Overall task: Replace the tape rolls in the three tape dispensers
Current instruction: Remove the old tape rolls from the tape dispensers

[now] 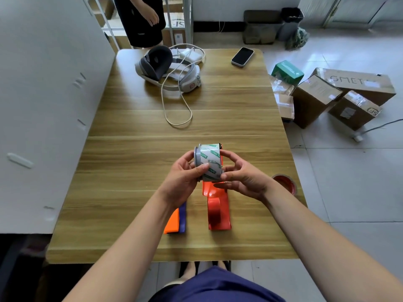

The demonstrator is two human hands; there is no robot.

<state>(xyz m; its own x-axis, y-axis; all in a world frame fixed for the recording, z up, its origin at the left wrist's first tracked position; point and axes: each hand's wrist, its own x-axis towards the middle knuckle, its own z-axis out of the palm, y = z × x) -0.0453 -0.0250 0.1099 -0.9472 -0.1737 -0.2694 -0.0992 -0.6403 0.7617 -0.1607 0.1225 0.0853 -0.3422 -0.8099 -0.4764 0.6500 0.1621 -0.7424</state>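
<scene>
I am fitting a tape roll (210, 164) at the front end of the red dispenser (218, 210). I think this job is not finished yet. My left hand (185, 177) and right hand (242, 177) are both curling round the roll, holding it. The orange dispenser (172, 223) and purple dispenser (182, 219) are lying beside it on the table (196, 118), mostly hidden. The roll is looking white with green words.

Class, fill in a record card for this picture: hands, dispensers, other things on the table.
Left hand: grips the tape roll
Right hand: pinches the same roll
Red dispenser: under that roll, handle towards the person
Others: orange dispenser and purple dispenser, side by side, left of it
Spare roll: red, at the table right edge
Far end: headset, phone
</scene>
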